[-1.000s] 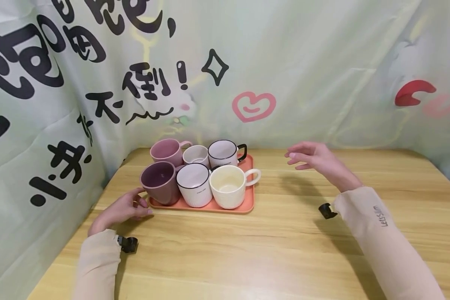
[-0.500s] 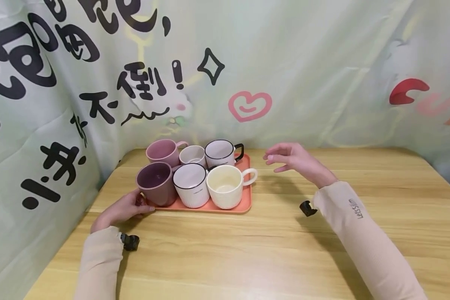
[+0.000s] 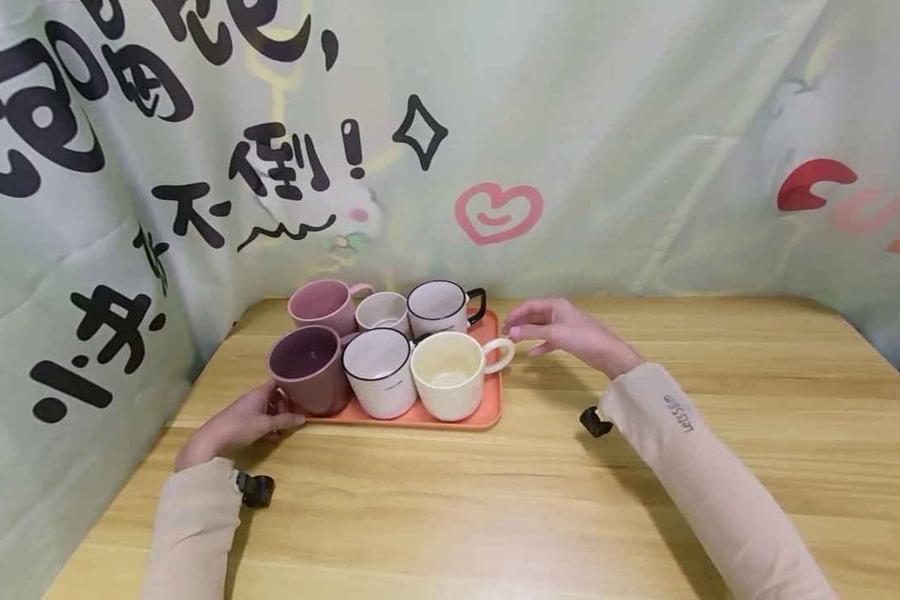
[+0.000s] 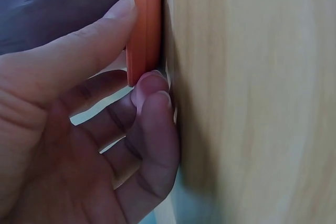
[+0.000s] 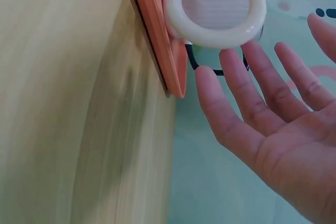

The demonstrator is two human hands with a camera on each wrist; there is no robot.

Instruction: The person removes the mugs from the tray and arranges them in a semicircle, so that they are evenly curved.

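A coral tray (image 3: 493, 398) carries several mugs in two rows. My left hand (image 3: 242, 423) grips its near left corner; in the left wrist view the thumb lies on the tray rim (image 4: 144, 24) and the fingers curl beneath it. Beside that hand stands a dark purple mug (image 3: 318, 387), then a white black-rimmed mug (image 3: 378, 393) and a cream mug (image 3: 450, 397). With fingers spread and relaxed, my right hand (image 3: 566, 333) hovers off the tray's right side, fingertips close to the cream mug's handle (image 5: 220, 38), holding nothing.
The tray's back row has a pink mug (image 3: 324, 305), a small white cup (image 3: 382, 312) and a white mug with a black handle (image 3: 437, 303). The wooden table (image 3: 450, 517) meets a printed cloth backdrop (image 3: 607, 167) behind and at left.
My right hand has moved left, from well away to right beside the tray. My left hand has settled onto the tray's corner, thumb at the rim. The mugs stay in place.
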